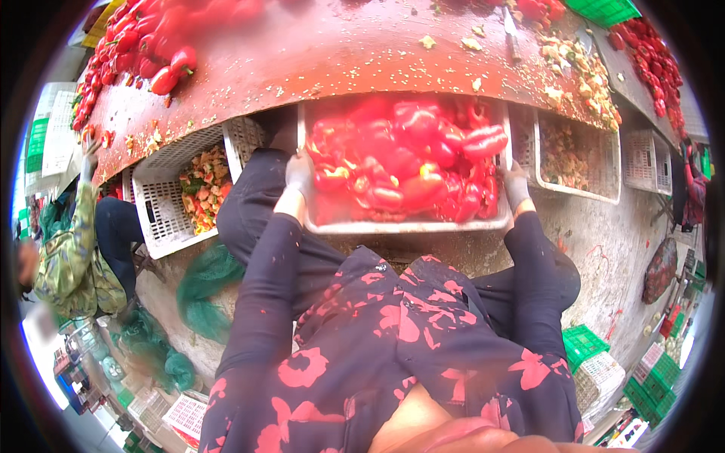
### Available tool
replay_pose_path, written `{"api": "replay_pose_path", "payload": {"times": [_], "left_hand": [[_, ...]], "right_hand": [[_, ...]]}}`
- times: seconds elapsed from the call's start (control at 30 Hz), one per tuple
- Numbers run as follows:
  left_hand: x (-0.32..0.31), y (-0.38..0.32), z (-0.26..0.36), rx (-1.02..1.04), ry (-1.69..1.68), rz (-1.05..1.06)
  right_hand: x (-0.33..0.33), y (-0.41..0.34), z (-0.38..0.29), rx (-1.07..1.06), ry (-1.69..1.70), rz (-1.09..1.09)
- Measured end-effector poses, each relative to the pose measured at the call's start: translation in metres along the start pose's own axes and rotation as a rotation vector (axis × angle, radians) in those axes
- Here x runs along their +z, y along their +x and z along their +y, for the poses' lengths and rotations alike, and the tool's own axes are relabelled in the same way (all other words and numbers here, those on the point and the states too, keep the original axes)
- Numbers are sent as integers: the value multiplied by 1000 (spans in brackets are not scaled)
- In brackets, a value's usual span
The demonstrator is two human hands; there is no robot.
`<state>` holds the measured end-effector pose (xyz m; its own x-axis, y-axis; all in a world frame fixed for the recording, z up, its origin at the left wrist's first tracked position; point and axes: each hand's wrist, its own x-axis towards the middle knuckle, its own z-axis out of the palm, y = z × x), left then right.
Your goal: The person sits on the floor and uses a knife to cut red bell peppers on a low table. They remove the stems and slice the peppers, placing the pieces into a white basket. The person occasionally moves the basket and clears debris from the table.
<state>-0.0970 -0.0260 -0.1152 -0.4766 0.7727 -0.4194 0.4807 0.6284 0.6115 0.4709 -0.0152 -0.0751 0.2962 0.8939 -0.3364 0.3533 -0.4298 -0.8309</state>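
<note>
A white plastic crate [408,227] full of red bell peppers [416,187] lies before me, its far edge at or under the edge of the red tabletop [340,73]. Gloved in grey, my left hand [299,172] grips the crate's left side. My right hand [515,187], gloved alike, grips its right side. Some peppers in the crate are blurred. A knife [511,37] lies on the table beyond, near pepper cores [578,71] heaped to the right. More whole red peppers [164,80] are piled at the table's far left.
White crates holding pepper scraps stand at left [187,249] and right [578,192]. Green netting [209,289] lies on the floor by my left leg. A co-worker in a camouflage jacket [71,266] sits at left. Green and white crates [595,368] stand behind at right.
</note>
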Motion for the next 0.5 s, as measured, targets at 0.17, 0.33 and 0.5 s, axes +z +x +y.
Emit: {"api": "replay_pose_path", "payload": {"times": [0.17, 0.33, 0.5], "left_hand": [[-21, -62, 37, 36, 73, 302], [-18, -125, 157, 1091, 60, -1], [16, -121, 207, 1284, 346, -48]], "right_hand": [[-10, -43, -37, -50, -97, 117], [24, -124, -154, -737, -367, 169], [91, -147, -187, -674, -881, -530]]}}
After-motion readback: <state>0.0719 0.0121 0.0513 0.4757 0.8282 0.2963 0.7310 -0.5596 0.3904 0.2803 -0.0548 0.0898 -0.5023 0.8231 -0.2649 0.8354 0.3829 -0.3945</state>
